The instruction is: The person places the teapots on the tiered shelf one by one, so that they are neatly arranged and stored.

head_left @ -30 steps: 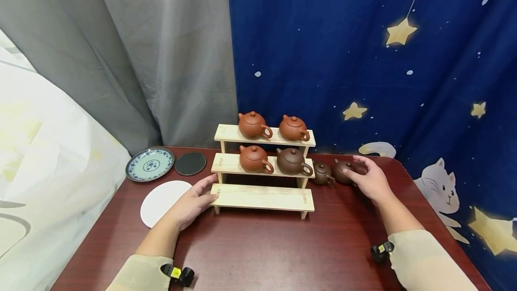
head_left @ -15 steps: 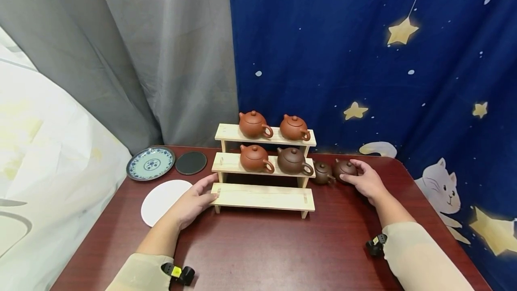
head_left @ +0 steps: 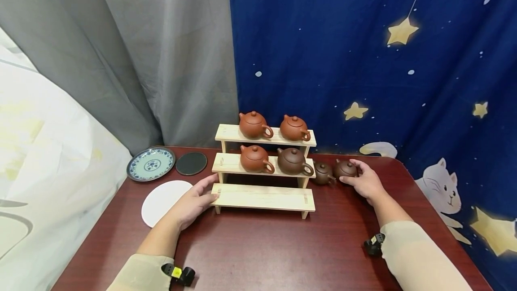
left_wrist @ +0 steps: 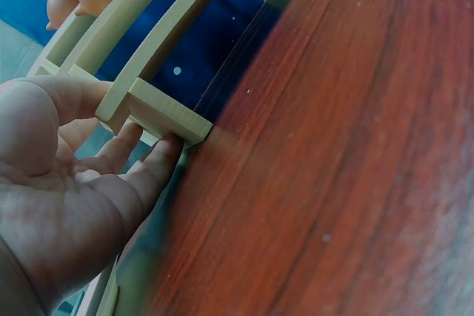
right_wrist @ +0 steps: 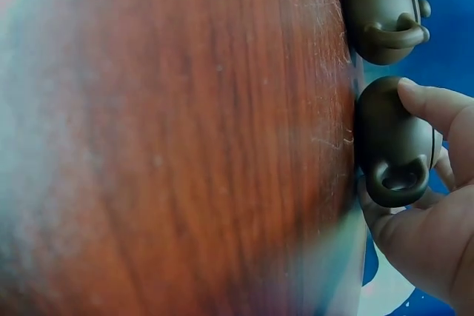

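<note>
"When you look just right of the wooden stand (head_left: 230, 163), what does the right grip (head_left: 365, 182) have hold of?"

"It has a small dark teapot (head_left: 346, 169). The thumb presses one side of the body and the fingers reach round the other, close by the handle, so they are only as far apart as the pot is wide."

"Where is that pot, exactly?"

"Near the far edge of the worktop (head_left: 266, 246), upright. Whether its base is quite touching, I can't tell."

"Anything next to it?"

"A second dark teapot (head_left: 322, 173), between it and the stand."

"And the left grip (head_left: 195, 199)?"

"Nearly closed up: it pinches the left end of the lowest shelf (head_left: 262, 196), thumb on the board, other fingers down around the leg."

"What do the upper shelves carry?"

"Two reddish teapots (head_left: 252, 127) on top. On the middle one, a third reddish teapot (head_left: 253, 159) and, to its right, a brown teapot (head_left: 291, 161)."

"What lies farther left?"

"A white disc (head_left: 163, 201), partly behind the hand, then a black disc (head_left: 191, 164) and a patterned plate (head_left: 151, 165)."

"And behind it all?"

"A grey curtain (head_left: 194, 57) meets a starry blue curtain (head_left: 319, 57)."
</note>
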Demonstrator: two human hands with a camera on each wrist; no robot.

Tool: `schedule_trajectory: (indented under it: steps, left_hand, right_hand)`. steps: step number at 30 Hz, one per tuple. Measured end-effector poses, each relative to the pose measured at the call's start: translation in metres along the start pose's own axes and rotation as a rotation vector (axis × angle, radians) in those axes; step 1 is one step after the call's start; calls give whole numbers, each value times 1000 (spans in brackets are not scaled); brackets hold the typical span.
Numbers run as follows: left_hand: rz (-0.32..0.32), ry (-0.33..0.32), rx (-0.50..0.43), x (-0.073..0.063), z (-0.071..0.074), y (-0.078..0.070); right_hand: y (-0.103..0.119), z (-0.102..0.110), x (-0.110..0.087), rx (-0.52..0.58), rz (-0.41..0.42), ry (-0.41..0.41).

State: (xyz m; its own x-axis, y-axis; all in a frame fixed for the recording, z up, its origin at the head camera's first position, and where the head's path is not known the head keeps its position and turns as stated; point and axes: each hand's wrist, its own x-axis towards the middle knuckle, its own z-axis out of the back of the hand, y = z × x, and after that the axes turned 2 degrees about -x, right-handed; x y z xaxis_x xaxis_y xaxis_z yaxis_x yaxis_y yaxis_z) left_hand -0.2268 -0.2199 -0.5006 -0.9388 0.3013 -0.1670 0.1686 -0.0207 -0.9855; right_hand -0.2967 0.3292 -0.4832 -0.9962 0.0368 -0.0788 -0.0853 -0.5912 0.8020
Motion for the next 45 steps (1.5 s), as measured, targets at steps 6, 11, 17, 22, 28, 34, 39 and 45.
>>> schedule_trajectory:
  steps: [6, 11, 17, 22, 28, 34, 39, 45]
  left_hand:
    - [2, -2, -2, -1, -1, 0]
    - [-3, 7, 1, 0, -1, 0]
    - [-5, 7, 4, 1, 0, 0]
    - [1, 0, 5, 0, 0, -1]
    - [11, -10, 7, 0, 0, -2]
    - [3, -7, 11, 0, -1, -2]
    - [0, -3, 10, 0, -1, -1]
    - [-6, 0, 1, 0, -1, 1]
  right_hand:
    - [4, 6, -11, 12, 11, -23]
    - [13, 12, -26, -14, 43, -64]
    - [31, 14, -50, -46, 124, -120]
    - [56, 12, -73, -21, 202, -130]
    - [93, -1, -101, 101, 329, -146]
    - [123, -21, -120, 120, 420, -94]
    - [136, -45, -126, 171, 455, -2]
    - [151, -79, -127, 247, 469, 125]
